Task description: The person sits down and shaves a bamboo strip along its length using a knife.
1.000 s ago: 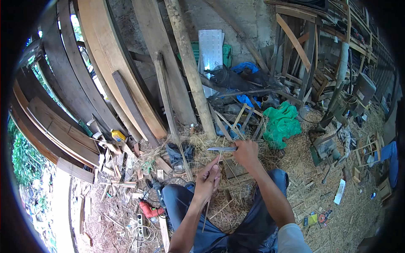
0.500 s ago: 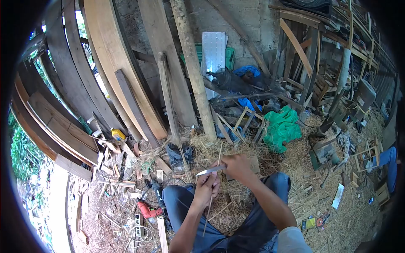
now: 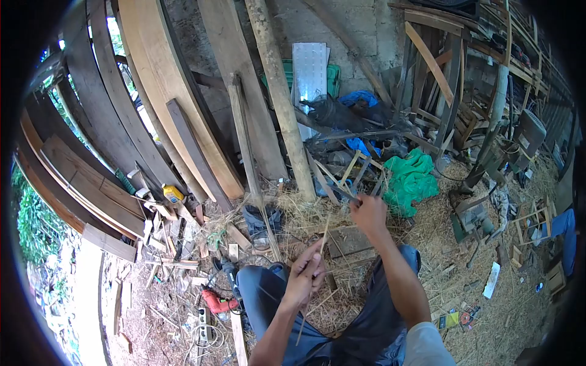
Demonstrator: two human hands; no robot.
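Observation:
My left hand (image 3: 305,276) is closed around a thin wooden stick (image 3: 326,230), which looks like split bamboo. The stick's upper end sticks out above my fingers, and its lower end hangs down between my legs. To the right and higher up, my right hand (image 3: 370,215) grips a knife (image 3: 345,194) by the handle, which my fingers hide. The blade points up and to the left, apart from the stick. Below my right hand, a flat board (image 3: 351,241) lies on the ground among shavings.
A red power drill (image 3: 218,302) and a white power strip (image 3: 204,323) with a cord lie left of my legs. Planks (image 3: 177,110) lean on the wall ahead. Green plastic sheeting (image 3: 410,183) is heaped at right, near a bench grinder-like machine (image 3: 473,216).
My right hand has moved up and to the right with the knife, away from the stick. Its blade was across the stick beside my left hand before. My left hand still holds the stick.

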